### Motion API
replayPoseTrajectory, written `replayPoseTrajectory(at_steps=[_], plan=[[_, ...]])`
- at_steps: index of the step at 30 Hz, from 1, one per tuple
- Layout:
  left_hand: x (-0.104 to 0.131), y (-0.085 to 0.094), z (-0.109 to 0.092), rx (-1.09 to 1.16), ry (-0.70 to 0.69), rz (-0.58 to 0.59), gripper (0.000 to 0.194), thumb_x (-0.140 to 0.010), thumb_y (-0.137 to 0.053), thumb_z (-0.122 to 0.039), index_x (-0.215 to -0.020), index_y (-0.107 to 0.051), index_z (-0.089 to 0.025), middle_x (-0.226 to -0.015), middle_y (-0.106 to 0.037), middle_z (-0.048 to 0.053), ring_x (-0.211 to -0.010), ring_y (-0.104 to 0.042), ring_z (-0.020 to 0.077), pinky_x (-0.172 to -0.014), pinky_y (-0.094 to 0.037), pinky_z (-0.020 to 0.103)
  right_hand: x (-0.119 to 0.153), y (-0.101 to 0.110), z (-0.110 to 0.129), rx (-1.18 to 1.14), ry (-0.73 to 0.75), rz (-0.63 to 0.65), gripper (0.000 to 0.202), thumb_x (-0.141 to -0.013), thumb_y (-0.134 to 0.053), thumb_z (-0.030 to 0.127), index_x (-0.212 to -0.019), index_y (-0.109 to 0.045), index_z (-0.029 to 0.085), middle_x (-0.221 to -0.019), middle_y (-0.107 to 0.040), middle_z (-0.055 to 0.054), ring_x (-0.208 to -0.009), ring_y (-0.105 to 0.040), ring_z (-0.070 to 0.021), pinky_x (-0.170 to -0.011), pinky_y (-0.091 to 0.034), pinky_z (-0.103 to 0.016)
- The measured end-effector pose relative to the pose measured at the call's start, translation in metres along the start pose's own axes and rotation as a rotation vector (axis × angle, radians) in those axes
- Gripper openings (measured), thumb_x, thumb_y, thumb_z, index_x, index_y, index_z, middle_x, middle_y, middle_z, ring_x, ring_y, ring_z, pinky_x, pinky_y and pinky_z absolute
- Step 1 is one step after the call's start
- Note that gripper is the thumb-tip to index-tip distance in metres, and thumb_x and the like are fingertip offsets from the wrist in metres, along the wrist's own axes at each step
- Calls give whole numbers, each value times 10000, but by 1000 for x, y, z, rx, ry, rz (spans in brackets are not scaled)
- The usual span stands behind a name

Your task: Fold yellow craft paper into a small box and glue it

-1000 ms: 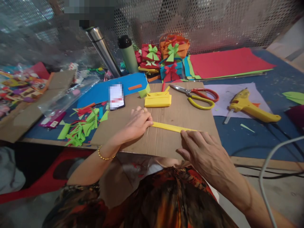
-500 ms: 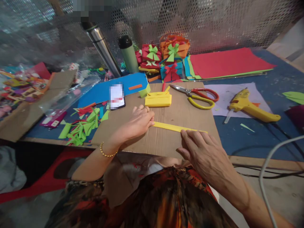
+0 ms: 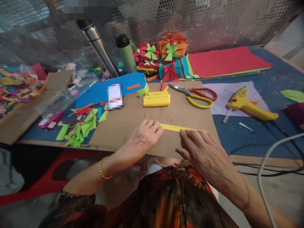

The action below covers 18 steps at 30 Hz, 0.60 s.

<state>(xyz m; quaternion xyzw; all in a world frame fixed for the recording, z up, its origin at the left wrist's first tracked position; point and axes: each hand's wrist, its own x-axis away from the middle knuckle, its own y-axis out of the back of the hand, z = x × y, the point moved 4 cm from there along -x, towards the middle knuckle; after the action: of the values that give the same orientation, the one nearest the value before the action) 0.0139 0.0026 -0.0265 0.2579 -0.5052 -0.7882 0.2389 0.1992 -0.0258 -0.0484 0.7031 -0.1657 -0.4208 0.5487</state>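
Note:
A folded yellow paper strip (image 3: 172, 127) lies slanted across the brown cardboard sheet (image 3: 133, 120). Over its left end, my left hand (image 3: 148, 134) is closed, with the fingers curled and the fingertips hidden. My right hand (image 3: 201, 148) lies flat on the strip's right part, fingers stretched out and the thumb apart. Just beyond the hands sits a small folded yellow paper purse (image 3: 156, 99). Scissors (image 3: 193, 95) with one red and one yellow handle rest behind the strip, partly open.
A yellow glue gun (image 3: 249, 106) lies on pale paper at right, with cables near the table edge. Green paper scraps (image 3: 83, 126) and a phone (image 3: 115, 96) are at left. Behind stand bottles (image 3: 127, 53), paper bags with bows (image 3: 169, 69) and stacked coloured paper (image 3: 228, 61).
My left hand has slid right and nearer to me along the strip, covering more of its left end. My right hand stays in place on the strip.

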Motion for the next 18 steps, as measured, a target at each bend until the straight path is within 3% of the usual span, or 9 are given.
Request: replayPoseTrajectory(at_steps=[5,8,11,18], plan=[[11,4,-17,-61,159,33,363,-1009,-449,-108,-1320,-618,-27,-1136,-712,199,-948,-659,278,-854,-506,410,0,1,0,9,0,-16,429,-1083,-382,403,-1250,-603,75,-1051,-694,-139,-912,-588,-259,-803,-462,-371],[11,7,-29,-38,247,48,585,-1003,-553,-494,-1432,-587,-99,-1224,-685,227,-1079,-637,346,-931,-493,472,0,2,1,5,6,-27,435,-1084,-371,391,-1241,-603,58,-1034,-686,-144,-911,-575,-263,-806,-459,-376],[7,5,-35,-50,311,78,915,-842,-424,-828,-1476,-582,-187,-1148,-683,236,-1023,-628,365,-879,-495,489,-1,3,2,3,9,-15,430,-1081,-372,384,-1225,-609,55,-995,-672,-141,-888,-561,-268,-766,-442,-378],[7,0,-36,-64,320,72,903,-824,-194,-862,-1565,-432,-404,-1059,-647,184,-931,-576,325,-825,-467,453,-3,6,5,-5,-4,-11,404,-1077,-390,349,-1329,-573,93,-1023,-666,-130,-879,-546,-266,-757,-402,-381]])
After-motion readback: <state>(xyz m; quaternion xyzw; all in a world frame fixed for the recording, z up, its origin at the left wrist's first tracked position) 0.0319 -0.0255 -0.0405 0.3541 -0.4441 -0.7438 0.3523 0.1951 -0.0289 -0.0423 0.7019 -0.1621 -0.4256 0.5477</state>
